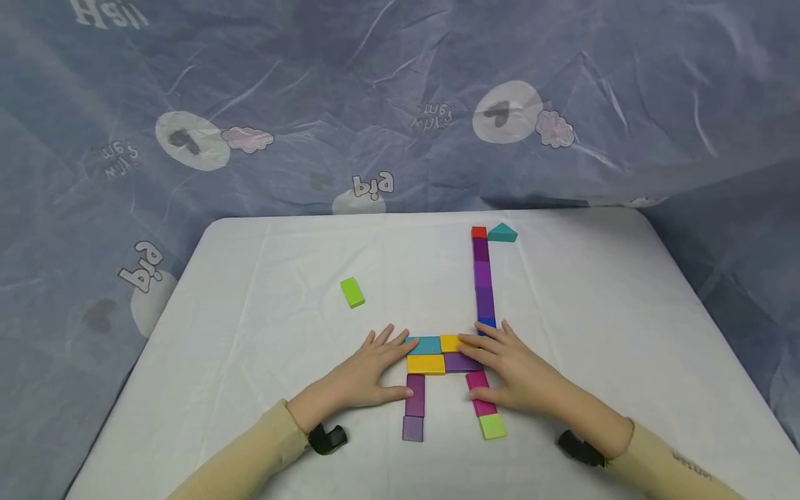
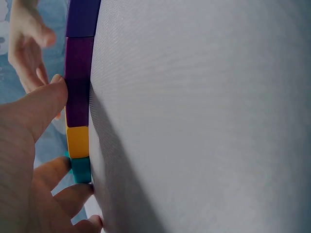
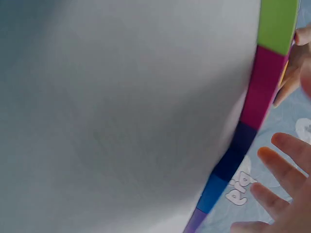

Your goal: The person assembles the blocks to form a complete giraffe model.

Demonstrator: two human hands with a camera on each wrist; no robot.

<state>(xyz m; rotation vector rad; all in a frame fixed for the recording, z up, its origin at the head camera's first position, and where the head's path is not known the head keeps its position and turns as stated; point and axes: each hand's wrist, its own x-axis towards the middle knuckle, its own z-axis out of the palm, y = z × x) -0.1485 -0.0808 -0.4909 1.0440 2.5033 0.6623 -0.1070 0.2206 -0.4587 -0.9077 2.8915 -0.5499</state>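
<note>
Flat coloured blocks form a figure on the white table. My left hand (image 1: 373,371) lies spread at its left side. One fingertip touches the light-blue block (image 1: 428,345), and the thumb touches the upper purple leg block (image 2: 77,82). A yellow block (image 1: 426,364) sits just right of that hand. My right hand (image 1: 521,371) is spread over the right side, fingers partly covering another yellow block (image 1: 449,343) and a blue block (image 1: 487,323). Its thumb lies over the magenta block (image 1: 478,381); contact cannot be told. A purple block (image 1: 461,362) lies between the hands.
A column of purple blocks (image 1: 483,276) runs away from the figure, topped by a red block (image 1: 478,232). Beside it lies a teal triangular block (image 1: 503,233). A loose green block (image 1: 353,292) is at the left. A patterned grey-blue cloth (image 1: 325,139) hangs behind the table.
</note>
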